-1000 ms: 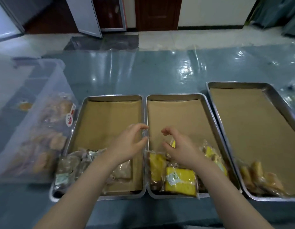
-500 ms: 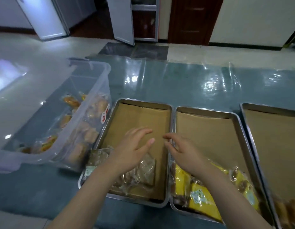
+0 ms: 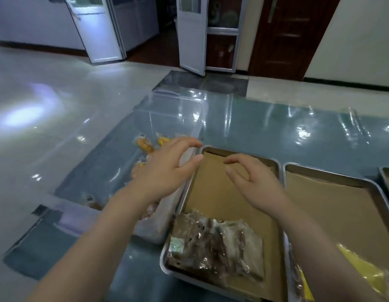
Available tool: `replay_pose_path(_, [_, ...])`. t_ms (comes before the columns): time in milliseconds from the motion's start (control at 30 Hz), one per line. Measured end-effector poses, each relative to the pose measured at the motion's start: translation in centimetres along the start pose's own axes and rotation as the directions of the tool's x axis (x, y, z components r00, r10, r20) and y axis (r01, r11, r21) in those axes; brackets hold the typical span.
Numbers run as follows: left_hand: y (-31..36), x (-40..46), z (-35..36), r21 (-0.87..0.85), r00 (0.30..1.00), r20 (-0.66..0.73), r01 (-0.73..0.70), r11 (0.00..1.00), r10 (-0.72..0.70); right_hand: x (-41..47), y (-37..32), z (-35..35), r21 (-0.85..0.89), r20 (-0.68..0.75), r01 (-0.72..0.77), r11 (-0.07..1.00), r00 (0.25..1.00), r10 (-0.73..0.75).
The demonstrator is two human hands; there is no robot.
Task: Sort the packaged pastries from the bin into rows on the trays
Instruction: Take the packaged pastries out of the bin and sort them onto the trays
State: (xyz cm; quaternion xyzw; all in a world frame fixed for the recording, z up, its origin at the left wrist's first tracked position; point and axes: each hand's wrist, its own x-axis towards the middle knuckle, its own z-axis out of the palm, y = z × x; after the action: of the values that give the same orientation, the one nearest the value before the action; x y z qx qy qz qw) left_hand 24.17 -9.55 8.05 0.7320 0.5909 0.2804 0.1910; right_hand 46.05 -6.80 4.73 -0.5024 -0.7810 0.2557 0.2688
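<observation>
Left hand (image 3: 165, 171) grip loose, fingers apart, empty, over clear plastic bin (image 3: 180, 110); right hand (image 3: 259, 184) likewise empty above left tray (image 3: 276, 164). Brown packaged pastries (image 3: 215, 243) at tray's near end, orange packs (image 3: 145, 146) in bin, on counter (image 3: 265, 131)

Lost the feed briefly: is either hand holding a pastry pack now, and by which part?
No. The left hand and right hand both hold nothing, fingers loosely curled.
</observation>
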Motion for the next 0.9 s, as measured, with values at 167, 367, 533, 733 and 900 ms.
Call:
replay_pose_path(167, [-7.8,0.9,-6.4,0.044,0.999,0.004,0.04,0.998,-0.04,4.3,-5.3,4.8,0.061,-0.028,0.02,0.998,0.999,-0.018])
replay_pose_path(367, [-16.9,2.5,-11.6,0.183,0.972,0.182,0.112,0.977,-0.146,7.9,-9.0,9.6,0.063,-0.024,-0.023,0.998,0.999,0.025])
replay_pose_path(533, [-19.3,4.4,-12.0,0.345,0.811,0.555,-0.021,0.938,-0.186,11.8,-12.1,11.7,-0.253,0.263,-0.051,0.966,0.957,0.12])
replay_pose_path(733, [-20.7,4.6,-7.3,0.447,0.514,0.802,-0.178,0.877,-0.305,15.5,-13.9,18.2,-0.581,0.579,0.06,0.812,0.732,0.36])
replay_pose_path(900, [-22.6,3.3,-5.0,0.47,0.426,0.831,-0.191,0.862,-0.358,14.8,-12.8,19.0,-0.667,0.628,0.01,0.745,0.544,0.556])
